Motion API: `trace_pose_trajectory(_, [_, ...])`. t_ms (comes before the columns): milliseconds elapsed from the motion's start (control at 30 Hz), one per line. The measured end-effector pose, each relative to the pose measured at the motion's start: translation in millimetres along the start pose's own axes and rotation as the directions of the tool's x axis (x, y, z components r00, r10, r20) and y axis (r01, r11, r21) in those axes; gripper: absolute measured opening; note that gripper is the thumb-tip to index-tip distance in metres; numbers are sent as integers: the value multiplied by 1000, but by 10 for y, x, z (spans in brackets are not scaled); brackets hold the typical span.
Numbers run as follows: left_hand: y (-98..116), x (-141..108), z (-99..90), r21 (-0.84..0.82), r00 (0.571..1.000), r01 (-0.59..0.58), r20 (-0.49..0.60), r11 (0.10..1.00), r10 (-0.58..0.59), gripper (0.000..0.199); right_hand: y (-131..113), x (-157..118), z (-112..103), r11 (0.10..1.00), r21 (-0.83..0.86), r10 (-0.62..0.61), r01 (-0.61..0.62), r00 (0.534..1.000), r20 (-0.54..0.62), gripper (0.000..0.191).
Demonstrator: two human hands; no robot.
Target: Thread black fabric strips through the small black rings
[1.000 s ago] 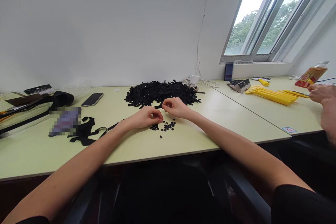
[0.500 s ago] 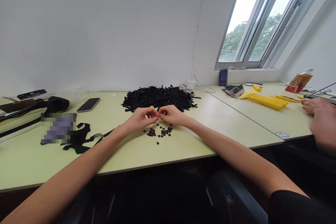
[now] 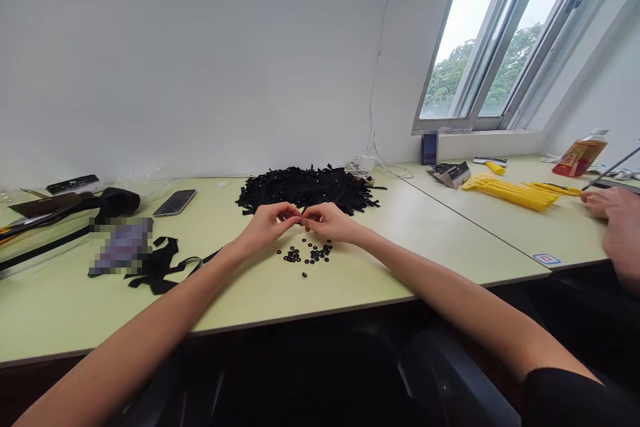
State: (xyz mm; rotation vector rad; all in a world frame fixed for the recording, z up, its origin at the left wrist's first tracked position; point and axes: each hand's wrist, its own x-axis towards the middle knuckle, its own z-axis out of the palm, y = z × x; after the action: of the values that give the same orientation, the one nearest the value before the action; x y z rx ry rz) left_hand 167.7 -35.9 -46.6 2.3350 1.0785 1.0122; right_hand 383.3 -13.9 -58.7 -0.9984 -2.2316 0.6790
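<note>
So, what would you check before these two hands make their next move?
Bare left hand and bare right hand together above the pale green table: ok.
Anything pinched between the fingers: cannot tell, too small.
Small round black discs clustered just below the hands: ok.
One lone small black disc apart from that cluster: not ok.
Heap of narrow black fabric strips just beyond the hands: ok.
Co-worker's hand well apart, far right: ok.
</note>
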Motion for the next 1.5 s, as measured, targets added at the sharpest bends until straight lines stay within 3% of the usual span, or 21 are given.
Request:
trace_pose_trajectory(267, [-33,-14,-7,-15,998,63,30,998,-63,24,16,18,-9,998,56,8,-9,1000,16,21])
trace_pose_trajectory(767, [-148,-6,-5,1,985,98,141,995,-97,31,122,-9,-36,994,64,-97,90,989,114,21])
trace_pose_trajectory(1067, [-161,1,9,-43,991,78,108,996,-73,33,115,13,-9,994,50,-98,95,994,57,15])
trace_pose_trajectory(1167, [-191,-8,31,27,987,115,111,993,-117,38,132,42,-19,995,-69,-70,70,998,4,14])
trace_pose_trajectory(1267, [-187,-26,42,123,984,103,136,987,-120,41,200,85,-92,984,-178,-11,-15,990,-142,13])
trace_pose_trajectory(1500, [-54,-44,24,73,952,27,301,997,-48,32,475,145,-318,942,-155,199,-298,867,-457,8])
